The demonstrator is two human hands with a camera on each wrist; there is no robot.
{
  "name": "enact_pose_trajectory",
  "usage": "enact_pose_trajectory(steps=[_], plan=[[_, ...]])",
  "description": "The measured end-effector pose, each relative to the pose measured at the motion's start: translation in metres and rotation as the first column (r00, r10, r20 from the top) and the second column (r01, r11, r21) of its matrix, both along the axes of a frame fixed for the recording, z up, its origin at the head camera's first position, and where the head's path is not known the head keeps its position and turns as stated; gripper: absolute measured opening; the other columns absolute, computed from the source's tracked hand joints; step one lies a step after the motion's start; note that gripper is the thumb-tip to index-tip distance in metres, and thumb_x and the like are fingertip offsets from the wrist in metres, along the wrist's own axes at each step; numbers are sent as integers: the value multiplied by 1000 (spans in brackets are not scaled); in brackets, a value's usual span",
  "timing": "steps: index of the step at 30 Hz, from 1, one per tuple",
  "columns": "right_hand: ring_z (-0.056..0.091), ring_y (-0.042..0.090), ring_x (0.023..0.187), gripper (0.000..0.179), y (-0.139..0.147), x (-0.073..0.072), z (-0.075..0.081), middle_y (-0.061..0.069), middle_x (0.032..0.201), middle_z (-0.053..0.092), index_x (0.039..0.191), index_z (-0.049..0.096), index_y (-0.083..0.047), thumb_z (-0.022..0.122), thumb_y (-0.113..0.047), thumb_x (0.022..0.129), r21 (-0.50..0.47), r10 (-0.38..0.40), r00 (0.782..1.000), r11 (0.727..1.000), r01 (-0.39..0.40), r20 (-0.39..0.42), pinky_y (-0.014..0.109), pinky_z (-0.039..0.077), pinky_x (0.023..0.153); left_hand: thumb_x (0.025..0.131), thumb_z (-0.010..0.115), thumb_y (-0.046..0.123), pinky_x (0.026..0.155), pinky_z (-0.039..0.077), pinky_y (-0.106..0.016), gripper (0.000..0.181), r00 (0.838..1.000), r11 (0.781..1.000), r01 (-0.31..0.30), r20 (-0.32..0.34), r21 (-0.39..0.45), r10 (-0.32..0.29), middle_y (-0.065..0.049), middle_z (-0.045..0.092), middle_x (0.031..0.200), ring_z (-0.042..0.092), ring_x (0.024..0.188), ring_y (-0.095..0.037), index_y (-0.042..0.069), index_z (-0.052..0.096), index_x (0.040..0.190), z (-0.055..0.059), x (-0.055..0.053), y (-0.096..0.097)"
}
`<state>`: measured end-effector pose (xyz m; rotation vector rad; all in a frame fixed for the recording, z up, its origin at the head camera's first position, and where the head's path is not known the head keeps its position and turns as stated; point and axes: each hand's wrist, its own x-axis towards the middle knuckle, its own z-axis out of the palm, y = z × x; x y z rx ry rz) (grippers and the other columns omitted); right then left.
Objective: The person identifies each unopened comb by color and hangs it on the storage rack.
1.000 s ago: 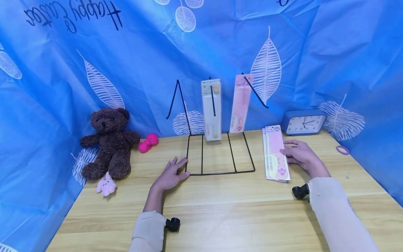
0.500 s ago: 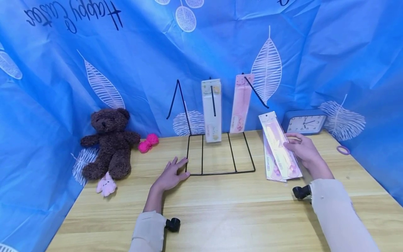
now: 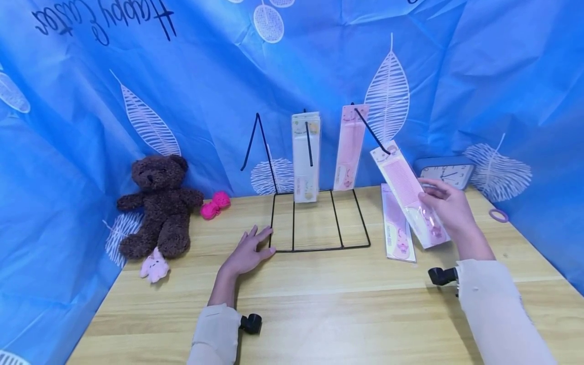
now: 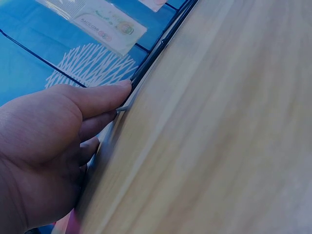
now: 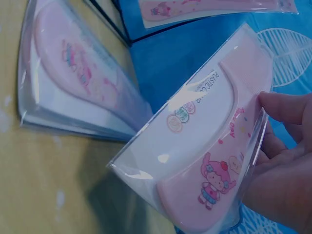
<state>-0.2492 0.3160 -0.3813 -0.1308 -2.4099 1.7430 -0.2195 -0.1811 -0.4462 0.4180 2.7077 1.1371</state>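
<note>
My right hand (image 3: 453, 207) pinches a pink comb in clear packaging (image 5: 202, 141) by its edge, lifted and tilted. Its top end lies at the tip of the right hook (image 3: 371, 131) in the head view; whether the hook passes through its hole I cannot tell. Below it, more packaged pink combs (image 3: 396, 225) lie stacked on the table. With fairly straight fingers, my left hand (image 3: 246, 253) touches the front left corner of a black wire rack (image 3: 319, 250). One packaged pink comb (image 3: 350, 147) hangs on the right hook, and several pale packaged combs (image 3: 306, 157) on the middle hook.
A blue clock (image 3: 444, 172) stands behind my right hand, with a purple ring (image 3: 498, 215) to its right. At the left are a brown teddy bear (image 3: 159, 203), a small pink plush (image 3: 155, 266) and pink balls (image 3: 215, 205). A blue cloth (image 3: 205, 91) hangs behind.
The right hand has taken one packaged comb off the stack, tilted it and raised it toward the right hook's tip. My left hand has stayed at the rack's corner.
</note>
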Motion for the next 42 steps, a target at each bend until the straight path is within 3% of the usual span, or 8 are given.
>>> enact_pose_trajectory(steps=[5, 13, 20, 28, 32, 42], plan=[[59, -1, 102, 50, -3, 7, 15, -21, 107, 65, 147, 56, -16, 69, -16, 98, -29, -9, 998, 1000, 7, -69, 7, 49, 83, 102, 64, 24, 124, -3, -53, 62, 1000, 1000, -3, -1, 9, 3, -12, 32, 163, 1, 155, -36, 5, 40, 156, 0, 0, 0], [62, 2, 103, 49, -4, 22, 31, -13, 112, 67, 143, 60, -14, 72, -18, 95, -175, 6, 989, 984, -32, -148, 8, 49, 82, 102, 63, 25, 123, -4, -54, 61, 1000, 1000, -2, 5, 13, 2, -11, 32, 163, 0, 155, -35, 6, 40, 156, 0, 0, 0], [68, 8, 101, 43, -5, 27, 36, -3, 111, 71, 136, 64, -3, 71, -2, 93, -402, 20, 951, 904, -149, -308, 13, 53, 85, 102, 63, 25, 123, -4, -53, 61, 1000, 1000, -1, -1, 7, 1, -11, 32, 163, 1, 155, -35, 6, 40, 156, 0, 0, 0], [66, 18, 109, 42, -8, 34, 42, 9, 119, 71, 137, 58, 8, 61, 11, 95, -477, 81, 878, 814, -332, -472, 20, 53, 93, 102, 63, 24, 123, -4, -53, 61, 1000, 1000, 9, -3, 11, -9, -11, 32, 163, 1, 155, -36, 5, 40, 155, 1, 0, 0], [65, 21, 112, 41, -10, 36, 45, 12, 122, 70, 137, 56, 10, 56, 15, 96, -494, 109, 851, 774, -397, -514, 22, 53, 95, 102, 63, 24, 124, -4, -52, 61, 1000, 1000, 12, -3, 14, -12, -12, 32, 163, 1, 155, -36, 5, 40, 155, 1, 0, 0], [67, 24, 112, 40, -7, 35, 44, 17, 121, 70, 134, 55, 17, 45, 24, 95, -441, 256, 745, 671, -596, -616, 26, 55, 94, 102, 64, 23, 124, -5, -51, 61, 1000, 1000, 18, -14, 13, -18, -13, 33, 162, 1, 155, -36, 4, 41, 155, -3, -3, -2]])
